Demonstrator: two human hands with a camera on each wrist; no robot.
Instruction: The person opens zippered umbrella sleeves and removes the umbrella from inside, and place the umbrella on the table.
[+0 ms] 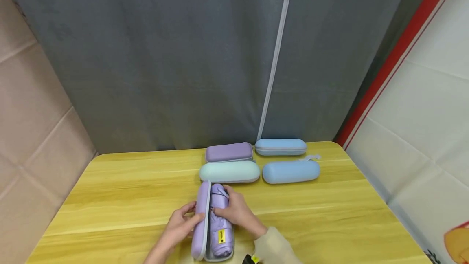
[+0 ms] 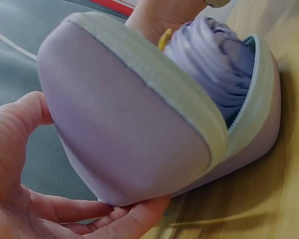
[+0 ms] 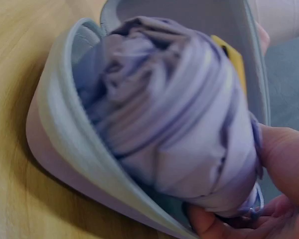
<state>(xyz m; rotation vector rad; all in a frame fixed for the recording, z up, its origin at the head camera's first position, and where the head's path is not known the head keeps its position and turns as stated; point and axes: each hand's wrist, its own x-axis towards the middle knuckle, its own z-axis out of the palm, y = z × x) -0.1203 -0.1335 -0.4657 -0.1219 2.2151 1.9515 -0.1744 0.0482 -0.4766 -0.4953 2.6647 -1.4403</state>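
Packing an umbrella (image 1: 222, 224), seemingly: my right fingers (image 3: 209, 225) clamp it, left fingers (image 2: 145, 215) the case lid (image 1: 199, 229); next likely needs release.

Wrinkled cloth bundle (image 3: 189, 129); smooth, matt open case (image 2: 114, 119); smooth wood-grained table (image 1: 139, 199); matt cloth curtain (image 1: 165, 60).

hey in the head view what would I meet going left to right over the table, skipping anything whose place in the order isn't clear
Left hand, case lid, umbrella, right hand, front blue case.
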